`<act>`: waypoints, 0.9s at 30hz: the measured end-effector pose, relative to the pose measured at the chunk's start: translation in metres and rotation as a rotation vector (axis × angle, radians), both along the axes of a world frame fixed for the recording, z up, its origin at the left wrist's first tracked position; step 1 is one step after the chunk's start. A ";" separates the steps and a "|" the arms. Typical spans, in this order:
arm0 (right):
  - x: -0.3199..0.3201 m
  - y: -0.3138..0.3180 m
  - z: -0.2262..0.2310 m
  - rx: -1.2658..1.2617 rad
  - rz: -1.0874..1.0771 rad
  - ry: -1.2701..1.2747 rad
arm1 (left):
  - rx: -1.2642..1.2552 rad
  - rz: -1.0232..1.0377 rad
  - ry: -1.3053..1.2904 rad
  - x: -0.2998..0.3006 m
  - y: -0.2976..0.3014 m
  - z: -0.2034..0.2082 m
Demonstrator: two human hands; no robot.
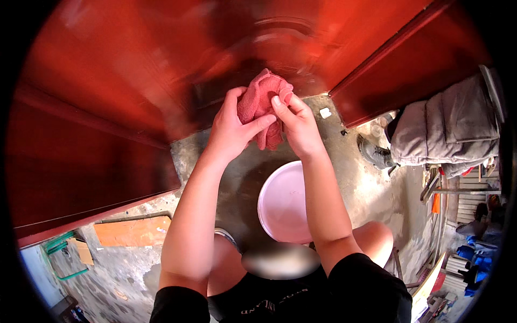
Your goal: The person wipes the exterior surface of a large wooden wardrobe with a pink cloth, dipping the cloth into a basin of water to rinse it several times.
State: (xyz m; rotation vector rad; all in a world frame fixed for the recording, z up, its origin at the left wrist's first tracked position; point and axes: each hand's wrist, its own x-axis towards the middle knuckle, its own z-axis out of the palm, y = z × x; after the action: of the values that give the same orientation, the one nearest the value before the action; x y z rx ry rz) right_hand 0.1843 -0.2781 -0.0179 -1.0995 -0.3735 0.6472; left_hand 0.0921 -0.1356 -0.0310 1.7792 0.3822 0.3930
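My left hand [232, 129] and my right hand [298, 125] both grip a crumpled pink-red cloth [259, 98], bunched between them at chest height. The cloth is held up in front of a large red door [134, 70] that fills the upper part of the view. Below my hands, between my forearms, a pink round basin [281, 204] stands on the concrete floor [355, 183]. My knees show at the bottom.
A grey padded jacket [447, 126] hangs at the right, with a dark shoe [374, 153] below it. An orange board [132, 231] and a green frame [59, 247] lie at the lower left. Blue and mixed clutter sits at the far right.
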 end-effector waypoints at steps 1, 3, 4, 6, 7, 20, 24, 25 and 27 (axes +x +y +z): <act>0.010 -0.014 -0.006 -0.035 0.028 -0.025 | -0.070 -0.018 -0.038 0.005 -0.005 -0.003; 0.018 -0.037 -0.011 0.026 -0.059 0.053 | -0.132 0.022 -0.141 0.015 -0.022 -0.007; 0.022 -0.047 -0.012 0.043 -0.084 0.086 | -0.066 0.056 -0.087 0.016 -0.027 -0.008; 0.030 -0.067 -0.023 -0.287 -0.230 -0.121 | 0.069 0.126 0.021 0.020 -0.036 -0.006; 0.031 -0.077 -0.026 -0.583 -0.298 -0.320 | 0.061 0.158 -0.023 0.022 -0.053 0.005; 0.044 -0.117 -0.026 0.112 -0.246 0.245 | -0.328 -0.179 0.001 0.040 -0.127 -0.006; 0.035 -0.105 -0.005 0.035 -0.250 0.039 | -0.457 -0.261 0.146 0.036 -0.110 -0.002; 0.039 -0.103 -0.013 -0.048 -0.202 -0.049 | -0.460 -0.260 0.170 0.035 -0.108 -0.006; 0.052 -0.095 -0.035 -0.179 -0.199 -0.166 | -0.464 -0.253 0.220 0.033 -0.101 -0.021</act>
State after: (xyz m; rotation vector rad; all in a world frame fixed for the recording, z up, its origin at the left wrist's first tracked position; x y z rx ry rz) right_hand 0.2363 -0.3734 -0.0525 -1.3475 -0.3477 0.4191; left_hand 0.1255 -0.2366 -0.0522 1.3926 0.3626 -0.0722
